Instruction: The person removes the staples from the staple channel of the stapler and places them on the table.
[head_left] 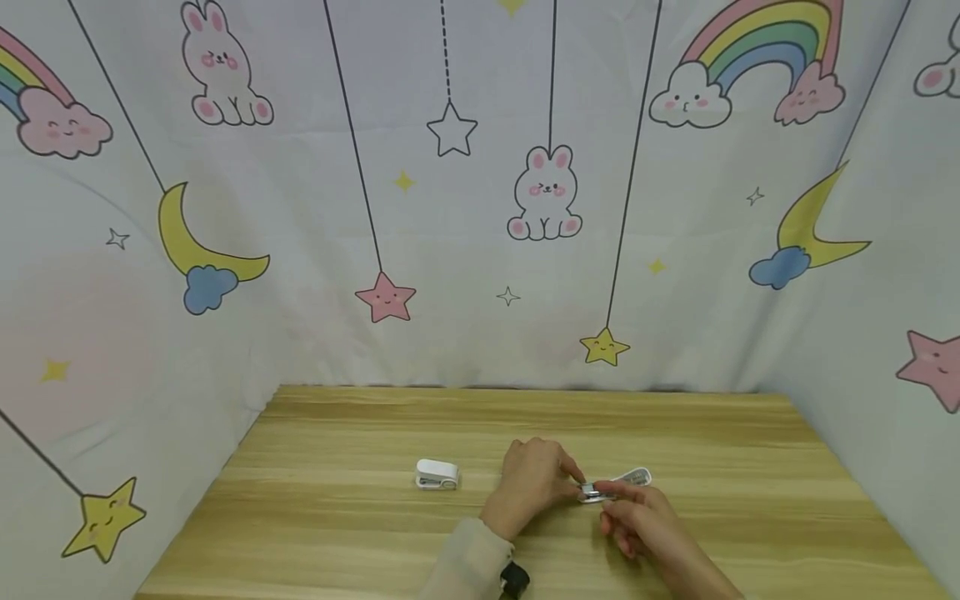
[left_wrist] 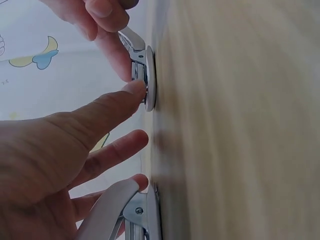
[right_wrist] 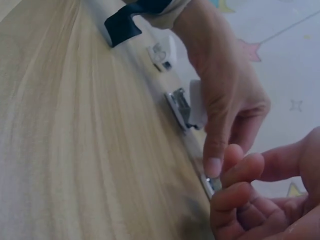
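Your left hand [head_left: 531, 482], fingers apart, touches the stapler [head_left: 637, 477] at its three o'clock; your right hand [head_left: 649, 521] touches it too; whether gripping, I can't tell.

1. The left hand [head_left: 528, 483] is bare, with a short thumbnail.
2. A plain off-white long sleeve [head_left: 468, 560] covers the left forearm, softly creased, its cuff ending at the wrist.
3. A flat, dark, strap-like piece [right_wrist: 121, 29] sits beside that cuff.
4. The right hand [head_left: 647, 523] is bare, wrist included.
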